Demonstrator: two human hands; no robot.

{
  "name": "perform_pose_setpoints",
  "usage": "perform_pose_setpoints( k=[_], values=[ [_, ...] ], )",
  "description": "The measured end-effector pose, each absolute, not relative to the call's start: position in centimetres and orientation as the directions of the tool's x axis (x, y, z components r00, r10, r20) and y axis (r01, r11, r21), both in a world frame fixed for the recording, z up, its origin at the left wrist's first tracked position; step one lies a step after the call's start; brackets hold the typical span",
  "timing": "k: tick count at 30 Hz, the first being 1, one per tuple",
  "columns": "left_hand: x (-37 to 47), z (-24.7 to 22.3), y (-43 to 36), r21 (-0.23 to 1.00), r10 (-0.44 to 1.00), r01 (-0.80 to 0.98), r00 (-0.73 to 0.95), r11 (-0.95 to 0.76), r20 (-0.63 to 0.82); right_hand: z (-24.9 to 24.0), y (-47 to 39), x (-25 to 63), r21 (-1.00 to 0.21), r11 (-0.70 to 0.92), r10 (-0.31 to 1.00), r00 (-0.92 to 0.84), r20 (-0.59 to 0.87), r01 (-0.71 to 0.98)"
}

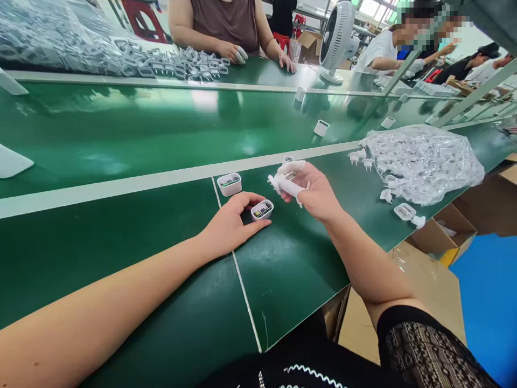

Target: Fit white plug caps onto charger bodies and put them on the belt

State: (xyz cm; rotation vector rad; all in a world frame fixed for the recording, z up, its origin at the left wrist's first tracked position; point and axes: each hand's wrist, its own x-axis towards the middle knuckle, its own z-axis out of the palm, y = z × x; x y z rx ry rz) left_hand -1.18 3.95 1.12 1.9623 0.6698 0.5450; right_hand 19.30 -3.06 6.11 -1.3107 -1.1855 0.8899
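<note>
My left hand (226, 226) rests on the green table, thumb and fingers closed around a white oval charger housing (262, 210). Its top is uncovered and a circuit board shows inside. A second housing (229, 184) of the same kind stands just beyond that hand, also with a board in it. My right hand (309, 188) is raised to the right of the held housing, its fingers pinched together and wearing white finger cots. What they hold is mostly hidden; a small white piece (288, 159) shows just behind the fingertips.
A clear bag of white plug parts (428, 161) lies at right, with loose plug parts (357, 156) beside it. White housings (321, 127) sit on the green belt (161, 124) ahead. Across it are a person's hands (286, 62), a heap of white parts (189, 63) and a fan (337, 40).
</note>
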Motion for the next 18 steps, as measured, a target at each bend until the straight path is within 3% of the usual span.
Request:
perform_pose_setpoints(
  k=[4, 10, 18],
  values=[
    [-1.0, 1.5, 4.0, 0.879, 0.652, 0.223, 0.748, -0.421, 0.122, 6.1, -3.0, 18.9, -0.980, 0.145, 0.978, 0.130, 0.162, 0.135],
    [-0.9, 1.2, 4.0, 0.874, 0.640, 0.186, 0.749, -0.450, 0.170, 6.3, -4.0, 18.4, -0.841, 0.293, 0.927, 0.082, 0.367, 0.454],
    [-1.0, 1.1, 4.1, 0.867, 0.626, 0.185, 0.761, -0.462, 0.172, 5.5, -4.3, 17.6, -0.616, 0.331, 0.917, -0.089, 0.389, 0.715]
  ],
)
